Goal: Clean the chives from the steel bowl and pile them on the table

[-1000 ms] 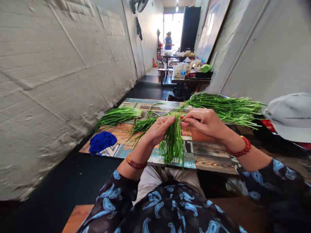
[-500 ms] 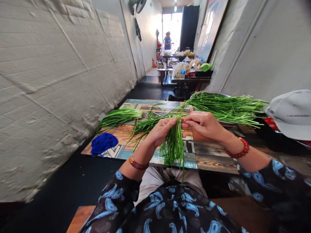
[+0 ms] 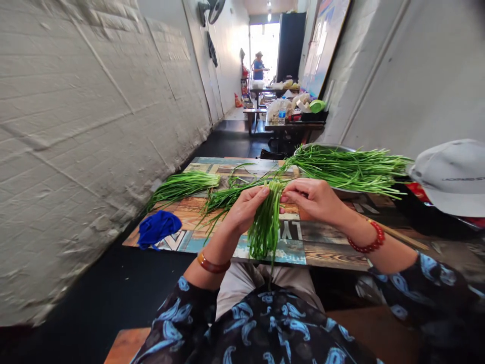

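Note:
A bunch of green stalks point(image 3: 265, 225) hangs down over the near table edge, its pale ends on top. My left hand point(image 3: 245, 205) is closed round those upper ends. Just to the right, my right hand point(image 3: 308, 198) has its fingers pinched together beside the bunch; what is between the fingertips is too small to make out. A tidy bundle of the same greens point(image 3: 185, 186) lies at the table's left, and loose stalks point(image 3: 229, 196) lie behind my left hand. More greens point(image 3: 352, 169) are heaped on a round metal tray point(image 3: 343, 147) at the right.
A blue cloth point(image 3: 159, 228) lies on the patterned table point(image 3: 329, 232) near its left corner. A grey cap point(image 3: 452, 177) sits at the right over a dark container. Further back are tables with bags, a bottle point(image 3: 282, 112), and a person point(image 3: 258, 66) in blue.
The view has shifted slightly. My right hand has moved a little outward from the bunch's top, still pinched, while my left hand keeps its hold.

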`<state>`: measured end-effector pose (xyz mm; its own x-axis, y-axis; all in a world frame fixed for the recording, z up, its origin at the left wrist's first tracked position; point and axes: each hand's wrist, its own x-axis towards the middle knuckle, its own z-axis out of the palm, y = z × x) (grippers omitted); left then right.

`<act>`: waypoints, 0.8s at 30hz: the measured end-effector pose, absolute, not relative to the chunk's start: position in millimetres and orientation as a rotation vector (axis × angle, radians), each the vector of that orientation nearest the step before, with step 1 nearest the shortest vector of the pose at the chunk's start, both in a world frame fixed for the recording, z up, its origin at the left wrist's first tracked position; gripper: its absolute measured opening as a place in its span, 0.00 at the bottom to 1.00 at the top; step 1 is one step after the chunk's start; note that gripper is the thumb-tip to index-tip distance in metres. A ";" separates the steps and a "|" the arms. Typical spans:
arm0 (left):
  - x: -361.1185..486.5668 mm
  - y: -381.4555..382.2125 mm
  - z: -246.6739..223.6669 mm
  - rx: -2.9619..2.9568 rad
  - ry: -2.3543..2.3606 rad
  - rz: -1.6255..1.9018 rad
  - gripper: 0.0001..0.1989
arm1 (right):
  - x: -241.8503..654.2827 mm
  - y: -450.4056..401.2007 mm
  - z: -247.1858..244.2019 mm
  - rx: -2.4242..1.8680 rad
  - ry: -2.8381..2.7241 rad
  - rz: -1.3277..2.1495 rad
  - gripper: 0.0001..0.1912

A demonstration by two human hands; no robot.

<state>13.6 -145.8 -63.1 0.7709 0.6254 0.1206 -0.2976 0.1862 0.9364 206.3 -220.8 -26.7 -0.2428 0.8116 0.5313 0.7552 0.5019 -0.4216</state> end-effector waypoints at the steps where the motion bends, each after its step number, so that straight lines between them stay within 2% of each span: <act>1: 13.5 -145.7 -64.0 1.242 0.333 0.671 0.24 | 205.9 -221.8 -27.4 -1.286 -2.023 0.112 0.11; 4: 14.6 -144.0 -65.9 1.277 0.362 0.655 0.24 | 203.7 -225.0 -30.9 -1.308 -1.998 0.185 0.11; 9: 15.4 -136.7 -71.3 1.255 0.351 0.513 0.25 | 203.6 -226.4 -43.0 -1.448 -1.772 0.584 0.13; 14: 12.7 -134.6 -89.9 1.258 0.397 0.339 0.23 | 212.7 -224.6 -56.2 -1.575 -1.557 0.668 0.13; 17: 9.8 -130.5 -93.2 1.300 0.423 0.289 0.22 | 215.2 -225.1 -63.8 -1.528 -1.416 0.836 0.14; 21: 2.2 -113.0 -66.1 1.524 0.432 0.181 0.18 | 208.0 -226.5 -73.4 -1.322 -1.217 1.190 0.19; 24: -3.1 -95.1 -40.2 1.754 0.448 0.100 0.13 | 197.0 -223.7 -84.3 -1.154 -1.068 1.311 0.24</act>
